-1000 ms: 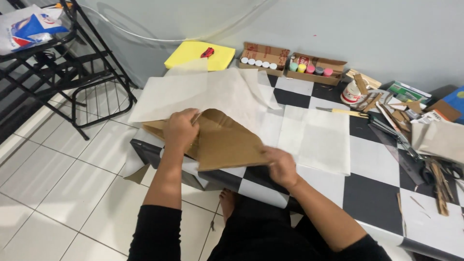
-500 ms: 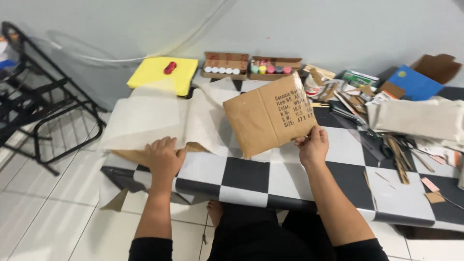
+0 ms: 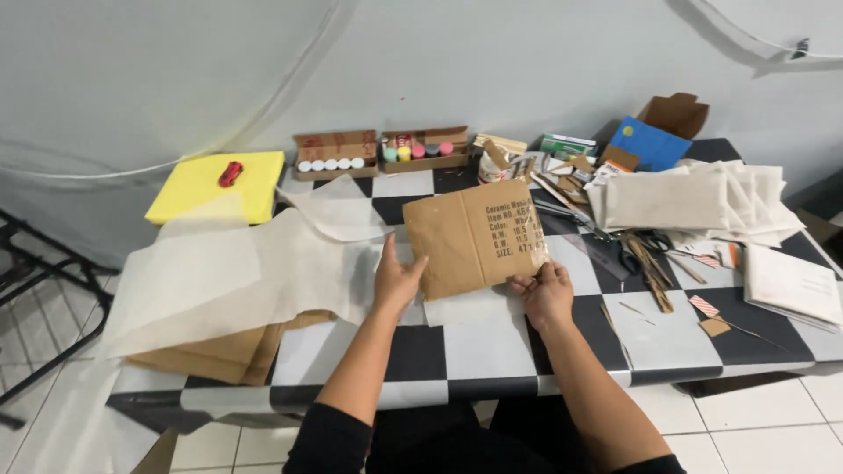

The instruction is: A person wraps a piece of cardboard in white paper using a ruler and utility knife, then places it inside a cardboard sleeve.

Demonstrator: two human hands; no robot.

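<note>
Gripping the cardboard (image 3: 476, 237), the left hand (image 3: 395, 281) clamps its left edge, fingers closed. Right hand (image 3: 544, 290) pinches the lower right corner. Paper (image 3: 228, 272) lies left of the left hand.

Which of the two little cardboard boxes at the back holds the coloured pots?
The right cardboard box, nearer the table's middle: its pots are green, yellow, pink and red. The left cardboard box, beside the yellow pad, holds only white-capped ones.
</note>
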